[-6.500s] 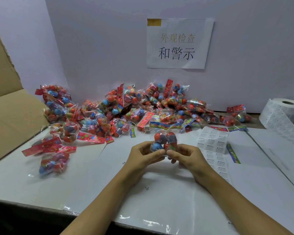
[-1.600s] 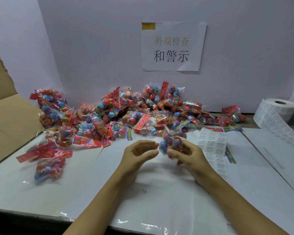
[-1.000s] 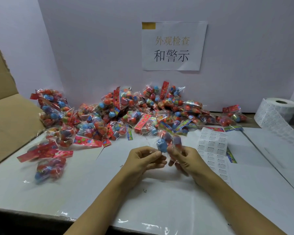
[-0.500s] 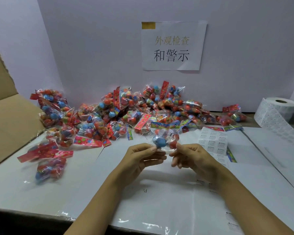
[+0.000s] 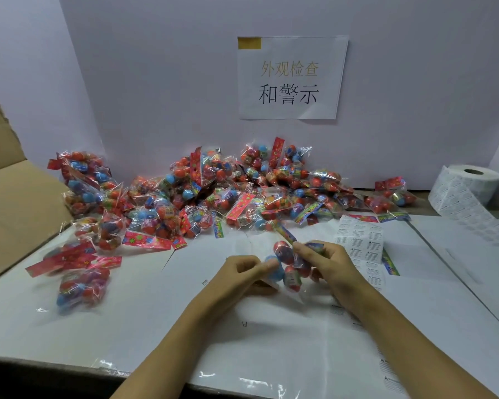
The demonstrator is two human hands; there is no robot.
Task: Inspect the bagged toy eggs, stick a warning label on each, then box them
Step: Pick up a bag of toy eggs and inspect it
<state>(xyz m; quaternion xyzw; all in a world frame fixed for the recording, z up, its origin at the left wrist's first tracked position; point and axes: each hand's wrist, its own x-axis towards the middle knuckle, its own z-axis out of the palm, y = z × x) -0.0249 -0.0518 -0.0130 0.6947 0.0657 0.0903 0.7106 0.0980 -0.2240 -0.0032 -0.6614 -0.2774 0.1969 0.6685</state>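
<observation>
Clear bag (image 5: 288, 266) of red and blue toy eggs, pinched in left hand (image 5: 242, 276) grip and right hand (image 5: 326, 263) grip, above table (image 5: 144, 306)

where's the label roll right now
In the head view the label roll stands at the table's far right by the back wall, right of the pile of bagged eggs.

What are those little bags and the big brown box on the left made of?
The bag in the hands looks like thin clear plastic film: glossy, crinkled, eggs visible through it. The box looks like matte brown cardboard, with a ragged torn edge.
</observation>
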